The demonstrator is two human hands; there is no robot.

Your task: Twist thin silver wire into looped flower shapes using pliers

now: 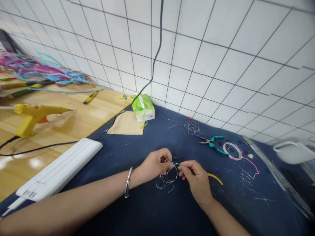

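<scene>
Thin silvery wire [176, 173], bent into several loops, hangs between my two hands above the dark blue cloth. My left hand [157, 164] pinches the wire between thumb and fingers, and a bracelet circles that wrist. A short stretch of the wire runs across to my right hand [194, 178], whose thumb and forefinger are closed on its end. Behind my right hand a curved yellow handle [215, 179] sticks out, with the rest of that tool hidden. Farther back lies a flower-like coil of wire [193, 128], near pliers with teal handles [213, 144].
A white ring-shaped roll [232, 151] and wire scraps lie right. A white power bank-like box [61, 167] lies left, beside a yellow glue gun [36, 116]. A green tissue pack [143, 107] stands at the back. A black cable [155, 62] hangs before the tiled wall.
</scene>
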